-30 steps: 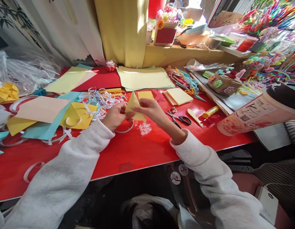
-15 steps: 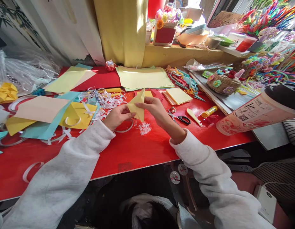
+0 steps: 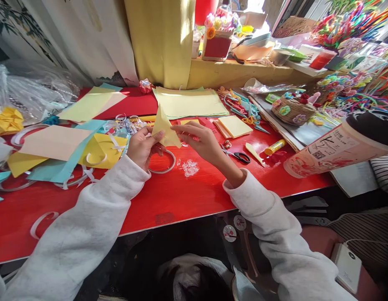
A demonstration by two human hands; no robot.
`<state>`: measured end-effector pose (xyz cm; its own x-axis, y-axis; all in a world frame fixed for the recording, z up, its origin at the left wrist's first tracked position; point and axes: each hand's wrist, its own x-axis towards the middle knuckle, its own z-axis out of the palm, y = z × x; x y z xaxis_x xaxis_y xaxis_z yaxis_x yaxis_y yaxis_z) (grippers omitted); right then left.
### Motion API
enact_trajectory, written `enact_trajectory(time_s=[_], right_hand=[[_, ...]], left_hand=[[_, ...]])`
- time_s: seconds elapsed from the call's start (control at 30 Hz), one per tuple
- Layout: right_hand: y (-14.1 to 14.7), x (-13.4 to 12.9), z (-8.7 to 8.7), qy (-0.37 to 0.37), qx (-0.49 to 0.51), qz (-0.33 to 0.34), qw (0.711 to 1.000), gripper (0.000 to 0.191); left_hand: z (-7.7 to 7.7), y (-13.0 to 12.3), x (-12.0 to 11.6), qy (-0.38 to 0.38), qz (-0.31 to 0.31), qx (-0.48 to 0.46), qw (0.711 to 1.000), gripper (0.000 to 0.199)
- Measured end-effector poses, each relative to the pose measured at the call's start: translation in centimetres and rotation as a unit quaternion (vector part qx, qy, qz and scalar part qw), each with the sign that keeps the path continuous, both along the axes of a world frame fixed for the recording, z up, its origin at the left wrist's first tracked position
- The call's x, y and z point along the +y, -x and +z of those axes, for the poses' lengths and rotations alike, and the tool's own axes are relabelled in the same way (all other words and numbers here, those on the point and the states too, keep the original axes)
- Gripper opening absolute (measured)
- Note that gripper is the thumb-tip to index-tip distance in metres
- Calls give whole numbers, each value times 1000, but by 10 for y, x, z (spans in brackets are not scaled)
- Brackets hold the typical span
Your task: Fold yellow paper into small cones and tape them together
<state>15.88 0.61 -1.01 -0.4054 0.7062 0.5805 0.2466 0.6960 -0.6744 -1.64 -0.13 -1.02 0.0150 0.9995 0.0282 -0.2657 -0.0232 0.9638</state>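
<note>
A folded piece of pale yellow paper [image 3: 165, 125], pointed at the top, is held up above the red table. My left hand [image 3: 143, 147] pinches its lower left side, the thumb lying on the front face. My right hand [image 3: 201, 140] is at the paper's right edge with fingers stretched out. Its fingertips reach that edge; whether they touch it I cannot tell. Below the hands lie a white ring [image 3: 169, 169] and a small heap of white shreds [image 3: 190, 168]. Scissors [image 3: 240, 156] with black handles lie to the right of my right hand.
Coloured paper sheets [image 3: 56, 142] and curled white strips cover the table's left. A stack of pale yellow sheets [image 3: 190, 102] lies at the back, with smaller squares [image 3: 234, 126] nearer. A glue stick [image 3: 275, 147] and a large patterned cup [image 3: 334, 146] stand out on the right.
The yellow paper has moved left and turned in my left hand. My right hand has let go of its upper part, and its fingers are now straightened beside the right edge.
</note>
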Motion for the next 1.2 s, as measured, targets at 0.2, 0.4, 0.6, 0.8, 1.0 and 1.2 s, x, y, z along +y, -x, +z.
enact_trajectory(time_s=[0.2,0.4,0.6,0.8,1.0,1.2], right_hand=[[-8,4,-1,-86,-85,22,992,26],[-3,4,-6,-92,-65,16,993,17],[6,7,-13,-44,15,-31,998,7],[11,7,-18,55,42,-27,997,9],[15,5,-21,94,64,-40,993,16],[16,2,-21,79,22,-78,994,19]], left_hand=[[-1,1,1,9,0,-20,1000,29],[-4,2,2,2,-29,20,999,29],[-7,0,1,-22,-64,59,996,36],[-7,-1,0,-20,-77,95,992,39],[-9,-2,-1,-15,-83,113,990,35],[-11,-2,0,-8,-96,105,990,31]])
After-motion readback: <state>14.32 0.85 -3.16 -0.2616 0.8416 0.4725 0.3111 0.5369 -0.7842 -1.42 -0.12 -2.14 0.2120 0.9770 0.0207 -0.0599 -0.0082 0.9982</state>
